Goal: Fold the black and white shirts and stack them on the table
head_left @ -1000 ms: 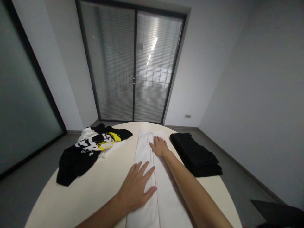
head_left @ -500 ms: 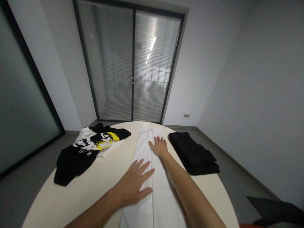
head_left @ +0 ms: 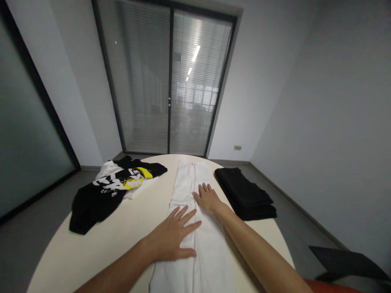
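Observation:
White trousers (head_left: pixel 210 244) lie lengthwise down the middle of the table, with a small button at the far end and a line running along their centre. My left hand (head_left: pixel 172 236) rests flat on their left side, fingers spread across the centre line. Farther up, my right hand (head_left: pixel 209 199) lies palm down on the right side, its fingers stretched out. Neither hand grips the cloth. Small wrinkles show just beyond the left fingers. The near end of the trousers runs out of view at the bottom.
On the round cream table (head_left: pixel 91 260), a crumpled black T-shirt (head_left: pixel 94 203) with a white and yellow print lies at left, over white cloth. Folded black clothes (head_left: pixel 244 193) are stacked at right. A dark chair part (head_left: pixel 345 262) stands beyond the right edge.
My right hand has slid along the trousers toward me, nearer to my left hand. The left hand stays in about the same place, still spread. The view has shifted slightly.

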`<state>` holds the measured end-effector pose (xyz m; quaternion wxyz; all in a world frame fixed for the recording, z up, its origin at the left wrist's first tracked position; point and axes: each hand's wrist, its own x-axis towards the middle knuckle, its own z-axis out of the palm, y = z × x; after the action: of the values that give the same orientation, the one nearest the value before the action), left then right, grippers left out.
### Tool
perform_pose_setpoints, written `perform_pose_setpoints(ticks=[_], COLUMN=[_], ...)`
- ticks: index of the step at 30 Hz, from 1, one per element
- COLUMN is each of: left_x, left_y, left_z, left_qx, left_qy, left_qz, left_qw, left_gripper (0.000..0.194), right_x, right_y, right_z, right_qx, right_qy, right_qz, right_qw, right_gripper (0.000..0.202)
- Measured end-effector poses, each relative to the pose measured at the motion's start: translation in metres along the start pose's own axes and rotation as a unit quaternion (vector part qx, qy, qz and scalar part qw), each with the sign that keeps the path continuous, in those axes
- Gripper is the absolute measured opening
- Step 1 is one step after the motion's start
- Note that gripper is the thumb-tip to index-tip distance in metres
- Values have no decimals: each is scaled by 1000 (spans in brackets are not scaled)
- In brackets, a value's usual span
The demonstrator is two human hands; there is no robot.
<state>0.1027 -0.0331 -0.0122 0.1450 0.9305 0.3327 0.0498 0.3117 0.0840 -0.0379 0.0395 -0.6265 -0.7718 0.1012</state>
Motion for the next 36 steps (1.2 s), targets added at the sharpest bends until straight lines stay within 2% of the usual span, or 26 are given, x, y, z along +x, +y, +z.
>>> perform_pose_setpoints(ticks=[4, 8, 11, 13, 16, 20, 26, 36], left_x=[-7, -17, -20, -20, -17, -14, -13, -10], left_y=[4, 14, 20, 21, 22, 22, 25, 37], left_z=[-1, -8, -16, -19, -21, -18, -13, -8], left_qx=[4, -24, -33, -38, -45, -36, -20, 17], left_qy=[15, 20, 51, 59, 48, 31, 33, 14], left_qz=[-19, 13, 49, 69, 92, 104, 117, 134], left_qw=[1000, 999, 997, 995, 994, 993, 992, 991], left_gripper=[79, 63, 42, 34, 27, 17, 26, 23], right_x=[12, 16, 1, -16, -43, -66, -72, -72], right_y=[3, 3, 2, -1, -9, -20, -23, -30], right_z=[5, -4, -16, -23, -29, -24, -12, -2], right_qx=[11, 33, 29, 21, 25, 65, 125, 187], right_qy=[21, 32, 68, 89, 82, 108, 117, 128], right_qz=[4, -6, -31, -42, -57, -80, -78, -28], right_qw=[1000, 999, 997, 995, 995, 989, 982, 974], right_gripper=[80, 73, 58, 45, 31, 24, 20, 26])
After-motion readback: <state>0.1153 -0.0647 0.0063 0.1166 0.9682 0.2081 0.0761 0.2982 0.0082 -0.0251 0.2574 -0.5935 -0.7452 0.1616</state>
